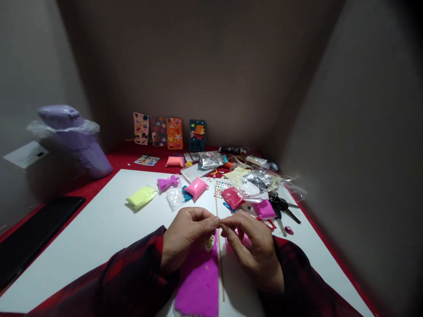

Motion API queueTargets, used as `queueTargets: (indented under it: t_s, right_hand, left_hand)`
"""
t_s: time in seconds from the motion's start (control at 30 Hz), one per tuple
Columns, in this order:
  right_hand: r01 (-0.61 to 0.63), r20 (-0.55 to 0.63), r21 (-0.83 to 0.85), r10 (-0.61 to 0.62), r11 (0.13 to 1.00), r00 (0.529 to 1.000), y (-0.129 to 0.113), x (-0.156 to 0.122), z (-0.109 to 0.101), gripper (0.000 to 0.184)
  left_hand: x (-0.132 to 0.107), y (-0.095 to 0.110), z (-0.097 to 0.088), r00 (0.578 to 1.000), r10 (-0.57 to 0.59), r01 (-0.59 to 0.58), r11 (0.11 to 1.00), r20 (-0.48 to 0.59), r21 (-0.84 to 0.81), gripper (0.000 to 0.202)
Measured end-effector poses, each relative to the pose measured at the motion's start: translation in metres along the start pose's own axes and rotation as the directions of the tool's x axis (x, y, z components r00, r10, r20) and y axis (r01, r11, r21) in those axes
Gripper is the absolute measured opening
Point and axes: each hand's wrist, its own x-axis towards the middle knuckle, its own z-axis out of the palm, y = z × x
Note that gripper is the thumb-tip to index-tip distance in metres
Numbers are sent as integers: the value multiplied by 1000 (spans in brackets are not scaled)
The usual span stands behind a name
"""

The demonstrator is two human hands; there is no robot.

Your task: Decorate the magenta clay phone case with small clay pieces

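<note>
My left hand [193,235] and my right hand [249,242] meet at the fingertips in front of me, thumbs and forefingers pinched together. Whatever sits between them is too small to make out. Beneath the hands lies a flat purple clay-covered piece [198,281], shaped like a phone case, with a small whitish round decoration [209,243] near its upper end. A thin wooden stick [220,268] runs along its right edge. Something pink [244,240] is partly hidden behind my right hand.
Clay packets in yellow [141,197], pink [197,188] and red [233,197] lie beyond the hands. Scissors [280,207] and clear wrappers are at the right. Several decorated phone cases [174,133] lean on the back wall; a purple bin [79,141] and black tablet-like slab [42,233] are left.
</note>
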Motion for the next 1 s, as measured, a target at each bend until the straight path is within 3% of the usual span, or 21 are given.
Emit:
queueTargets:
  t_s: [0.27,0.73,0.9,1.0]
  right_hand:
    - [-49,-19,-30,49,998,999,0,-3,-2,11]
    - [29,13,-67,-28,997,1000,1,-2,0,16]
    - [-17,15,-66,18,998,1000,2,-2,-1,10]
    - [-56,56,-93,61,994,997,2,-1,-2,9]
  left_hand:
    - [3,1,3,999,12,-13,1000,-49,-28,21]
    - [2,3,3,999,-19,19,1000,-28,21,25]
    - [2,5,3,997,-12,18,997,-77,71,29]
    - [4,10,-2,987,26,2,985,-158,174,24]
